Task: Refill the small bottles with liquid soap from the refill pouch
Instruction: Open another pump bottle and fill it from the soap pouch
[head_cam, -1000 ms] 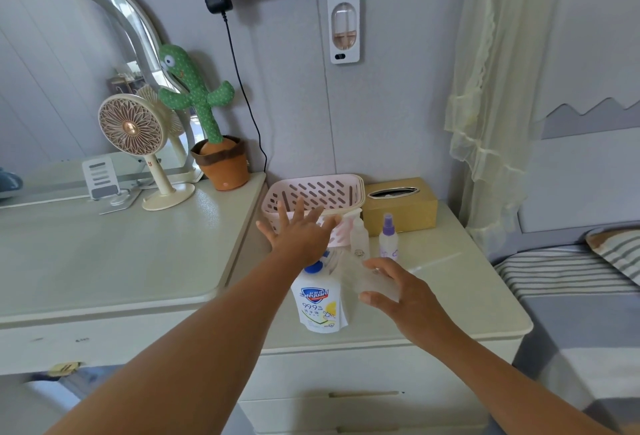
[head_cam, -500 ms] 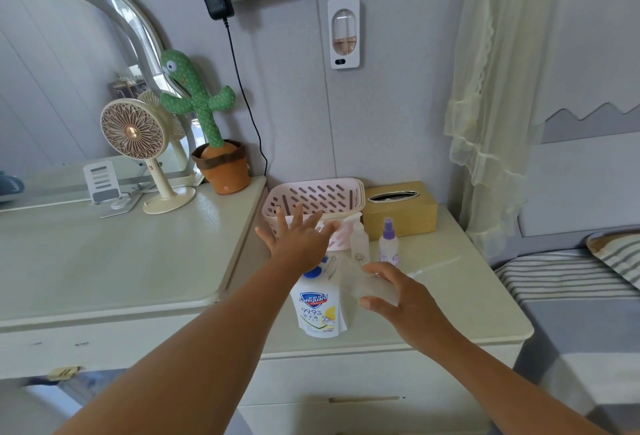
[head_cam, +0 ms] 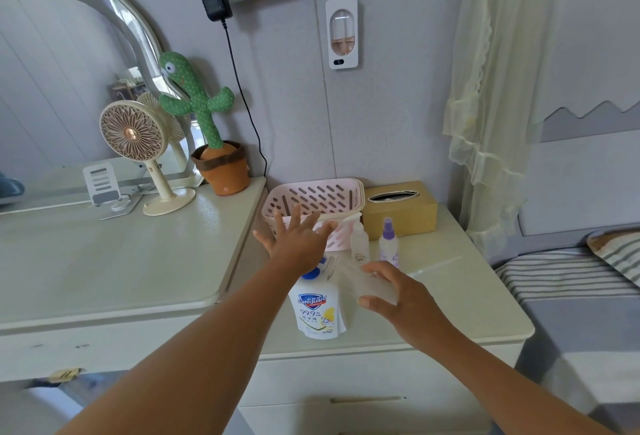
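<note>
Two hands are stretched out over the desk [head_cam: 467, 296]. The left hand [head_cam: 298, 242] hovers with its fingers spread wide and holds nothing, above the blue cap of the refill pouch [head_cam: 317, 313], which stands upright near the desk's front edge. The right hand [head_cam: 408, 303], just right of the pouch, curls thumb and fingers round a clear object [head_cam: 356, 282] too blurred to identify. Behind it a clear bottle [head_cam: 359, 247] and a purple-topped spray bottle [head_cam: 388, 251] stand side by side, close in front of a pink basket [head_cam: 311, 192] and a tan tissue box [head_cam: 401, 212]. A small fan [head_cam: 131, 133] and a toy cactus [head_cam: 201, 105] stand on the neighbouring desk to the left.
</note>
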Available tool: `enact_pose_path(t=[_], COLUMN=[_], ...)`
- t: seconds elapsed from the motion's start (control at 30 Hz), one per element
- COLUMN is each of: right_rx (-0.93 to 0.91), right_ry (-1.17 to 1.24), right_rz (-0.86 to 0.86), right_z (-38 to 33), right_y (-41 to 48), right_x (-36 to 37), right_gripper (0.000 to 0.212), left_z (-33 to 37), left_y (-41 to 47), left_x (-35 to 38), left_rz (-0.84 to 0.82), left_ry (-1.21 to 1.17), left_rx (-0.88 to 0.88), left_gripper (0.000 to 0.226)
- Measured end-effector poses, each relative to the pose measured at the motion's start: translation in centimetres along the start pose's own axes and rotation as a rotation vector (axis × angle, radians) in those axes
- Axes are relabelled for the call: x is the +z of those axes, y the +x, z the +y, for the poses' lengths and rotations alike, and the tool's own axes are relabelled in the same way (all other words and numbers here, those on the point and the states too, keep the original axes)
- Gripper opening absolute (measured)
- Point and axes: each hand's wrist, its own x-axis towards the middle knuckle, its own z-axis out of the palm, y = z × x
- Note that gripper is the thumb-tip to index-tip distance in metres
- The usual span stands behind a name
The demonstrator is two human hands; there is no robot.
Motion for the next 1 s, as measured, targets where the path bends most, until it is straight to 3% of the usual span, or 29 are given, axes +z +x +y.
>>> enact_pose_path(t=[0.3, 0.6, 1.0], right_rx=[-0.008, 0.003, -0.016], right_ry=[-0.009, 0.003, 0.003], right_rz=[0.013, -0.004, 0.032], right_z=[-0.6, 0.0, -0.4], right_y=[0.0, -0.2, -0.2], right_x=[-0.3, 0.2, -0.1], right_gripper=[0.038, 0.037, 0.040], left_z=[-0.2, -0.1, -0.2], left_y=[0.6, 0.0, 0.5], left_x=[-1.0, -0.2, -0.6], left_rz=[0.049, -0.017, 0.035], left_ry=[-0.023, -0.007, -0.077], left_rx=[-0.016, -0.006, -0.016], left_gripper=[0.064, 0.049, 0.061])
